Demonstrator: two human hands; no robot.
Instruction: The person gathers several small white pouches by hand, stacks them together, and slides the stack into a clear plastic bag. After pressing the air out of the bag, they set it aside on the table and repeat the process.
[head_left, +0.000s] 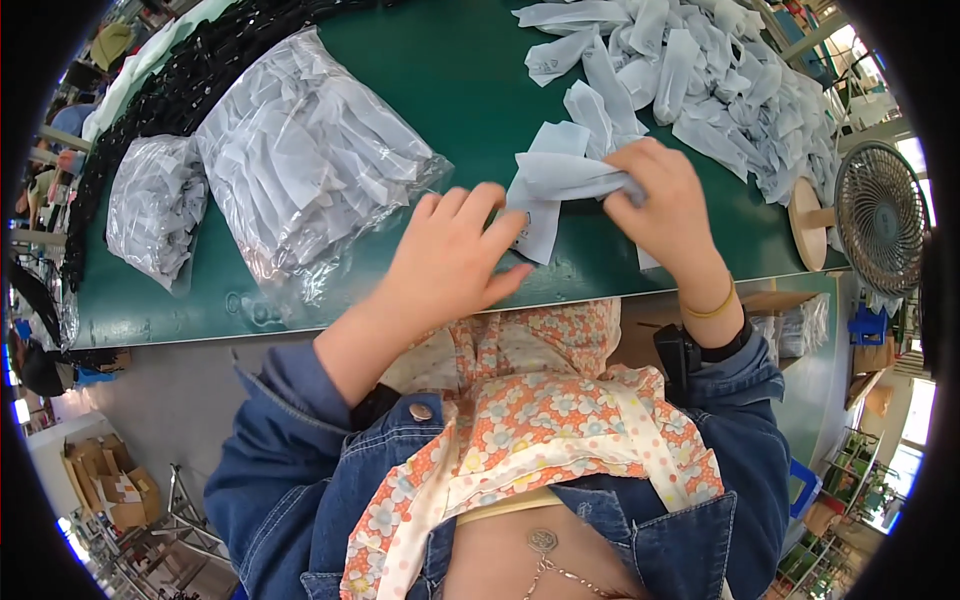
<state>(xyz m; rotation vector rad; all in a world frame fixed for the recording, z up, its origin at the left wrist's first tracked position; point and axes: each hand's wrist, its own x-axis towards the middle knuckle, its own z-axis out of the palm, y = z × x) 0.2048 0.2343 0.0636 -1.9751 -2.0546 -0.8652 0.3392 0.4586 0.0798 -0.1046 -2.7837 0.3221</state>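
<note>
Our right fingers (628,185) pinch a white cloth strip (560,178); our left hand (450,255) lies flat and open on it, smoothing it on the green table (470,90).

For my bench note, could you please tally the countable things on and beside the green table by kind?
Clear plastic bags stuffed with white fabric pieces: 2, large and small
Loose heaps of white fabric pieces: 1; single pieces too many to count
Fabric pieces held in the hands: 1, left hand and right hand on it
Small fans: 1
Total: 5
</note>
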